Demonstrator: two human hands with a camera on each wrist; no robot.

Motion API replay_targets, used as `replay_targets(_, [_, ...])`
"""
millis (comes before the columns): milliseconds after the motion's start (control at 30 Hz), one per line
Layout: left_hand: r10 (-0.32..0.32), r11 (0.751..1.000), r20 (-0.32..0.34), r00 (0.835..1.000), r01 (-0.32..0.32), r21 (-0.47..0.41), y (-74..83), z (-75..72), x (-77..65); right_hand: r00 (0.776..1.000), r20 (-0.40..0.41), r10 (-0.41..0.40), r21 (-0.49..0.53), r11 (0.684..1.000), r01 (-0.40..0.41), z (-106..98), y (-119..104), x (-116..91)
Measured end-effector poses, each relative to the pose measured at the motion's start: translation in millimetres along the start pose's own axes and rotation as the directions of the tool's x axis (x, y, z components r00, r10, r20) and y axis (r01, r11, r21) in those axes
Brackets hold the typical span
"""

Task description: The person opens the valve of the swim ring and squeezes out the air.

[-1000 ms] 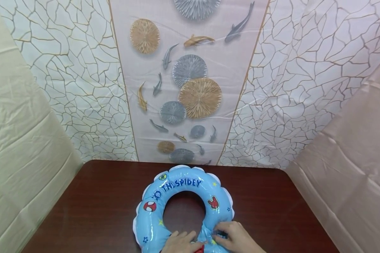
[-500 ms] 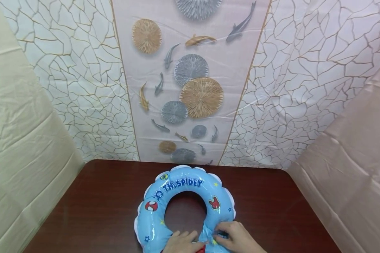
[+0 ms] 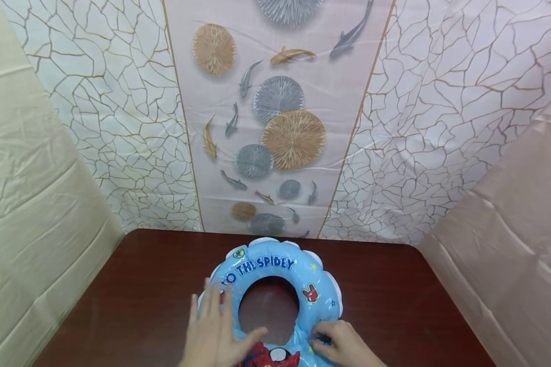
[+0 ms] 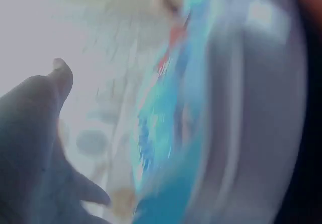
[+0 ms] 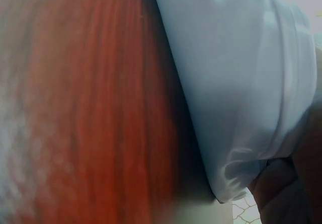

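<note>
An inflated swim ring (image 3: 271, 261), blue with a white scalloped edge, cartoon prints and lettering, lies on the dark red-brown table. My left hand (image 3: 213, 329) is over the ring's left side with fingers straight and spread, partly covering it. In the blurred left wrist view, that hand (image 4: 35, 143) appears at the left, apart from the ring (image 4: 158, 118). At the ring's lower right, my right hand (image 3: 342, 342) pinches the wrinkled vinyl between curled fingers and thumb. The right wrist view shows the ring's pale side (image 5: 226, 78), with the hand (image 5: 282, 189) in shadow at lower right.
The wood-grain table (image 3: 385, 295) reaches back to a hanging cloth (image 3: 298, 137) printed with fish and round shapes. Beige cloth panels (image 3: 41, 204) flank it on both sides. A red and blue printed figure (image 3: 271, 356) shows on the ring's near part.
My left hand has lifted off the ring's near part and moved left and forward, its fingers spreading; the red figure beneath is now exposed. My right hand keeps its place.
</note>
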State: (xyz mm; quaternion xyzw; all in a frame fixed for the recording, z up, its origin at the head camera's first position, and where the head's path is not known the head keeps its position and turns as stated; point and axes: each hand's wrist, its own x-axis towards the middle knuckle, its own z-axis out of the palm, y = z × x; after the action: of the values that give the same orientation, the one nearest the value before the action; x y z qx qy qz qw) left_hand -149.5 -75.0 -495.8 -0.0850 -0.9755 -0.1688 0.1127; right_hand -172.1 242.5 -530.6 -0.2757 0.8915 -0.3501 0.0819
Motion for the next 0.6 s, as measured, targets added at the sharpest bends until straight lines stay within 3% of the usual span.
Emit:
replay_targets(100, [-0.104,0.992,0.178,0.979,0.115,-0.05,-18.6,-0.3,2.4,1.0,0.008,0.022,0.006,1.0,-0.022,-1.4,-0.1,-0.2])
replay_targets(167, [-0.108,0.986,0.292,0.95,0.141,-0.094,-26.9,6.1,1.6,1.0,0.009,0.027,0.017,0.999,-0.027,-1.5,0.2,-0.6])
replay_targets(233, [-0.084,0.982,0.353,0.932,0.137,-0.128,-31.7,13.5,0.0,1.0,0.002,0.016,0.022,1.0,-0.016,-1.2,0.6,-0.6])
replay_targets(300, [-0.043,0.987,0.363,0.931,0.096,-0.13,-35.6,19.3,-1.5,1.0,-0.009,-0.003,0.021,1.0,0.003,-0.7,1.3,-0.4])
replay_targets(433, [0.046,0.991,0.318,0.947,-0.004,-0.13,-38.8,26.3,-1.8,0.999,-0.022,-0.028,0.015,0.999,0.029,0.2,3.1,-0.5])
replay_targets(600, [0.042,0.986,0.331,0.943,0.014,-0.164,-36.4,34.0,1.4,0.999,-0.02,-0.032,0.024,0.999,0.032,-0.1,3.3,-1.0])
